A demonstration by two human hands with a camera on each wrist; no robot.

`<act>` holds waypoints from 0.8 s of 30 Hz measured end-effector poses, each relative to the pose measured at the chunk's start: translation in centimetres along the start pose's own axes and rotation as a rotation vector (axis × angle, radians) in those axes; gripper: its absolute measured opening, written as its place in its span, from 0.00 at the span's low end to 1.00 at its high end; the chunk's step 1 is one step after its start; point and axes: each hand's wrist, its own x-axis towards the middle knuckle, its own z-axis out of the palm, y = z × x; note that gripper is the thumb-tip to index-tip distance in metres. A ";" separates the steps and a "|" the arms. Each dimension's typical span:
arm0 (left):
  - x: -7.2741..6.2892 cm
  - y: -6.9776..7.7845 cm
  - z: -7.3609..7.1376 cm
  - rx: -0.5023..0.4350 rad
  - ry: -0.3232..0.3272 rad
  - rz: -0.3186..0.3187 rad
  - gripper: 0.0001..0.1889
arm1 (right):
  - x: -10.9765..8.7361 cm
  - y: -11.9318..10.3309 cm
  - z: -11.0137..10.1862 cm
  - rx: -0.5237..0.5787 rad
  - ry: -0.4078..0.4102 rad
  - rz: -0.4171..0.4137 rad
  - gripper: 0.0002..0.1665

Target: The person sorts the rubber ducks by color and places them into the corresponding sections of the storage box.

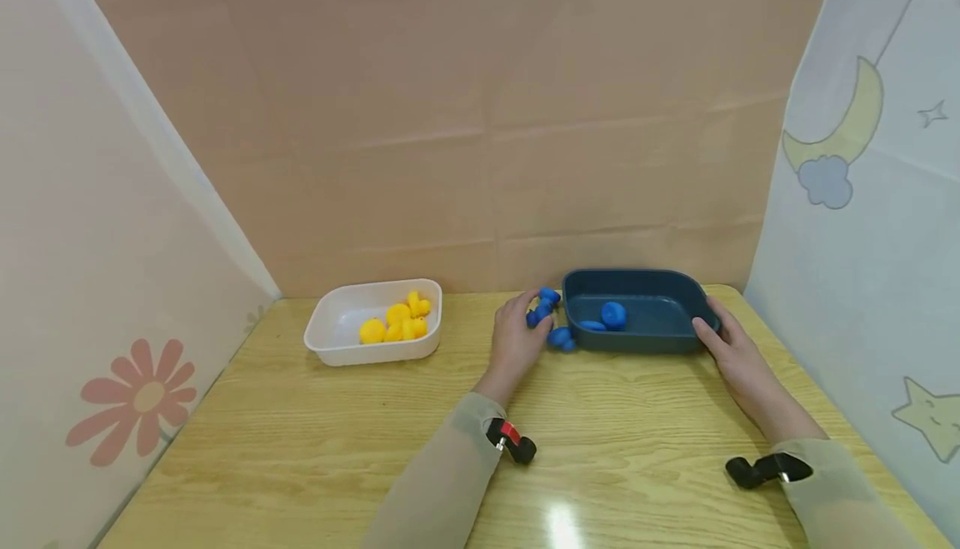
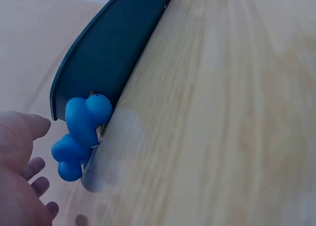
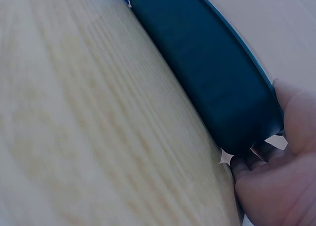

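My left hand [image 1: 513,336] reaches beside several small blue toy ducks [image 1: 561,338], just left of a dark teal tray [image 1: 645,342]. In the left wrist view its thumb and fingers are spread loosely, with a gap between them and a blue duck [image 2: 81,120]. Another blue duck [image 2: 69,154] stands behind that one, closer to the fingers. At the tray's right end my right hand [image 1: 738,357] grips the wall, thumb at the rim and fingers around the outside. Inside the tray, at its left, lie a round blue piece [image 1: 613,316] and a flatter blue piece [image 1: 592,326].
A white tray [image 1: 375,355] stands to the left on the wooden table [image 1: 315,449], with several yellow toys [image 1: 397,314] in its right half. A tan backdrop [image 1: 450,157] rises behind both trays, and printed panels flank the table.
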 end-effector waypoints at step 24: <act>1.3 -2.1 0.9 0.130 -0.048 0.026 0.28 | 0.4 0.1 0.0 0.021 -0.005 -0.017 0.50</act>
